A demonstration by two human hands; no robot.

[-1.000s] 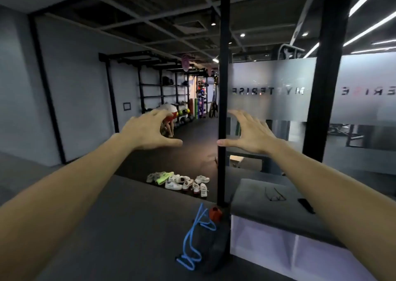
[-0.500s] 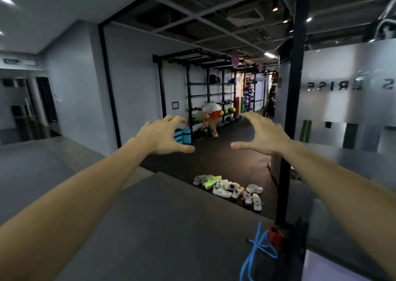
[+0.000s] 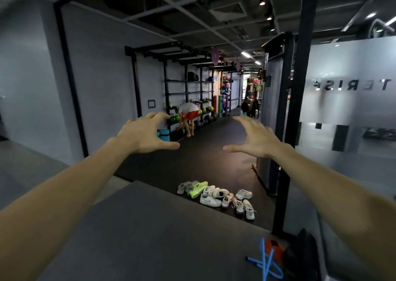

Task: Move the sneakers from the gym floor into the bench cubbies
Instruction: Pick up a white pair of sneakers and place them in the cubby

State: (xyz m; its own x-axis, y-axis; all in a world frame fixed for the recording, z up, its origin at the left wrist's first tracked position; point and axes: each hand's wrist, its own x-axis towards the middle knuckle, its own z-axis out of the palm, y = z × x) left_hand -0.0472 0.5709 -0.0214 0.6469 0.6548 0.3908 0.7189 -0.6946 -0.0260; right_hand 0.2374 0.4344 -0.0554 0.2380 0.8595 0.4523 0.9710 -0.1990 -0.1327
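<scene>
Near the camera, left hand (image 3: 144,135) and right hand (image 3: 257,139) raised, fingers spread, nothing held. Farther ahead, sneakers (image 3: 216,196) piled on dark gym floor (image 3: 203,163), untouched. Approach step, by the look. Next: walk up, crouch, grab a pair. Cubbies not visible.

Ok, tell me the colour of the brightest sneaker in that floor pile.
Neon yellow-green sneaker, clearest in the head view.

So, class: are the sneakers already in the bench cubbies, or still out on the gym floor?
Out. The sneakers lie in a loose cluster on the dark floor; both hands, left and right, are empty. No cubbies are visible.
</scene>
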